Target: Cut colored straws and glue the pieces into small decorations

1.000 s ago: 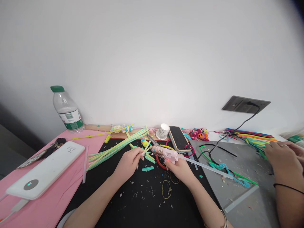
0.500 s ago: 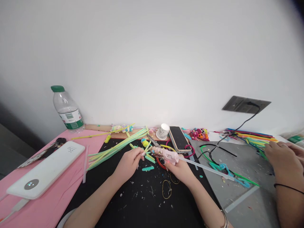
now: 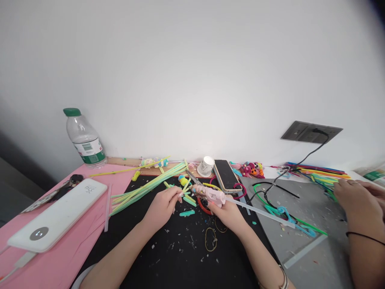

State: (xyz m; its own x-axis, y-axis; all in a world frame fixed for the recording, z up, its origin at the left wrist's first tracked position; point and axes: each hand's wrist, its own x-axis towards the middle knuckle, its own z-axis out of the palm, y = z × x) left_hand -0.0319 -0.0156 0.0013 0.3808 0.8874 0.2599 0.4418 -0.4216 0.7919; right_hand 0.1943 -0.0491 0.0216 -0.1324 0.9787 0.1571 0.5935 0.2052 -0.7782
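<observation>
My right hand (image 3: 227,212) is wrapped round a pink glue gun (image 3: 212,194), with a long translucent glue stick (image 3: 258,210) coming out of its back. The gun's nozzle points left, close to my left hand (image 3: 164,204), which pinches a short yellow-green pipe cleaner piece (image 3: 185,187). Around my fingertips lie cut green and yellow pieces, among them a teal one (image 3: 187,213) on the black mat (image 3: 180,257). A bundle of long green and yellow pipe cleaners (image 3: 147,188) rests behind my left hand. Scissors (image 3: 194,177) lie partly hidden behind the gun.
A white power bank (image 3: 60,216) and a bottle (image 3: 86,140) stand at the left. Behind the mat are a paper cup (image 3: 206,166) and a phone (image 3: 227,176). At the right, another person's hands (image 3: 357,200) are near coloured pipe cleaners (image 3: 325,172); a black cable (image 3: 309,154) hangs from the socket.
Both hands hold nearly the same pose. My right thumb and fingers have shifted slightly on the glue gun, and the view has moved a little.
</observation>
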